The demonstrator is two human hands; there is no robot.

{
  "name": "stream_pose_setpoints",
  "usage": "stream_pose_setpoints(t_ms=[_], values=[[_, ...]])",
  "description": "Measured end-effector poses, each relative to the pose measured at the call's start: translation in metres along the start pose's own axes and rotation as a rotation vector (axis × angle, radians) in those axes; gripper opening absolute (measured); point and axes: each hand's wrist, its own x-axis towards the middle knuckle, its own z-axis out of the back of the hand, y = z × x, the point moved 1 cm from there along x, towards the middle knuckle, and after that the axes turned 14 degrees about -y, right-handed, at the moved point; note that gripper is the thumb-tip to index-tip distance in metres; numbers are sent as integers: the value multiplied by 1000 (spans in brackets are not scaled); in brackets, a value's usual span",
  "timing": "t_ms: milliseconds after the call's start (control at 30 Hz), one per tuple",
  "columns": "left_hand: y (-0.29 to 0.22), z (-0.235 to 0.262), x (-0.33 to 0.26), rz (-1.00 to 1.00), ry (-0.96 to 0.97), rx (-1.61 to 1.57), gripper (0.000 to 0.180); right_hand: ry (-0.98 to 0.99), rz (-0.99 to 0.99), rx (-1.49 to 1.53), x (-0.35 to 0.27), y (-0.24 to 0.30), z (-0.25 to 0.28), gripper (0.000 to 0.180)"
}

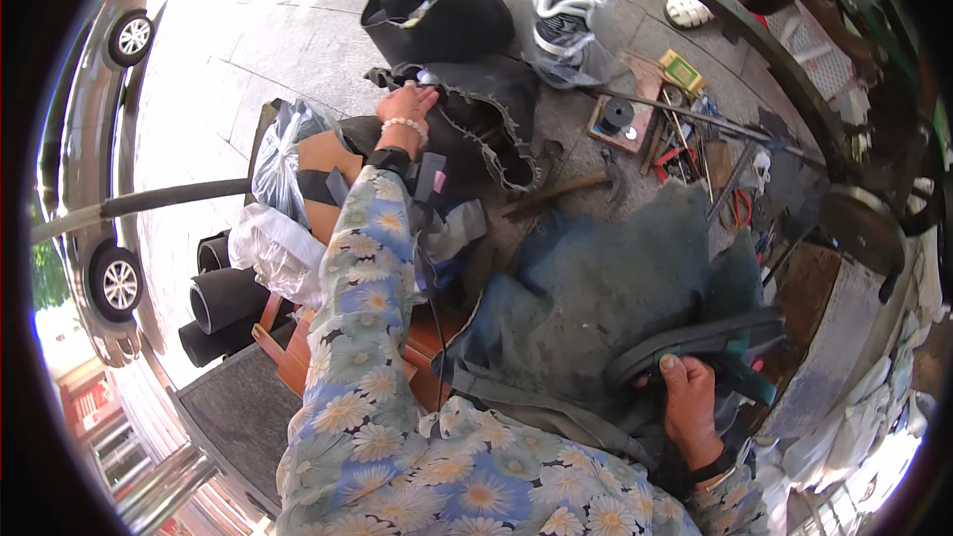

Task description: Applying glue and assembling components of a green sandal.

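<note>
My left hand [405, 109], with a pale bead bracelet, reaches to the ragged rim of a black sack-like container [486, 114]. Its fingers look stretched out over the opening; the tips are partly hidden. In my right hand [688, 405] is a dark sandal [695, 342] with teal straps, its thick sole pinched under my thumb and its fingers mostly hidden beneath. The sandal lies over a worn blue-grey apron [606, 258] spread across my lap.
A tall black bin [437, 15] and a clear bag with a shoe [566, 30] stand beyond. A hammer [613, 177], thread spool [616, 115] and several tools lie to the right, beside a dark metal machine [862, 223]. Black rolls [226, 300] and plastic bags [281, 253] sit left.
</note>
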Motion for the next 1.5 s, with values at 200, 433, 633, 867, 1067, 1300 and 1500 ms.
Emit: stream_pose_setpoints(t_ms=[200,433,633,867,1067,1300,1500], values=[[-17,50,-122,65,708,239,11,25,9,-55,5,-12,2,31],[-7,110,-361,-734,1712,828,50,61,78,49,-9,-32,-1,32],[19,138,-401,-1092,1552,736,51,57,331,-19,-23,-54,10,36],[30,159,-420,-1212,1491,614,45,105,347,100,-30,-68,23,37],[40,165,-432,-1362,1388,648,41,101,399,42,-29,-65,31,37],[43,164,-431,-1411,1339,578,38,33,984,-460,-84,-19,67,23],[30,161,-433,-1344,1410,556,36,-203,1532,-938,-63,16,70,42]])
